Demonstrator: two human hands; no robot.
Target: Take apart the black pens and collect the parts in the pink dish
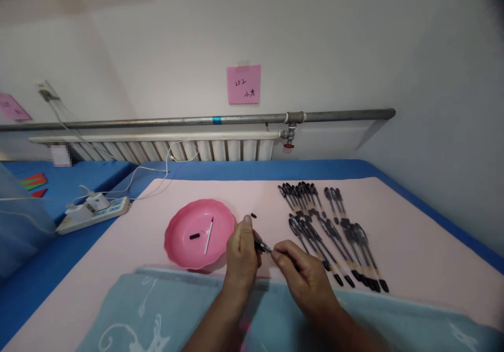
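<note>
My left hand (242,257) and my right hand (305,276) meet over the pink mat, both closed on one black pen (262,246) held between them. Fingertips of the right hand pinch the pen's near end, and the left hand grips the other end. Just left of the hands stands a pink dish (199,234) holding a white refill (208,235) and a small black cap (194,236). A tiny black part (253,215) lies on the mat beyond my left thumb. Several black pens (331,234) lie in rows to the right.
A light blue towel (165,310) covers the near edge of the pink mat (413,236) on a blue table. A white power strip (94,213) with cables sits at the left. A radiator (177,150) and a pipe run along the wall behind.
</note>
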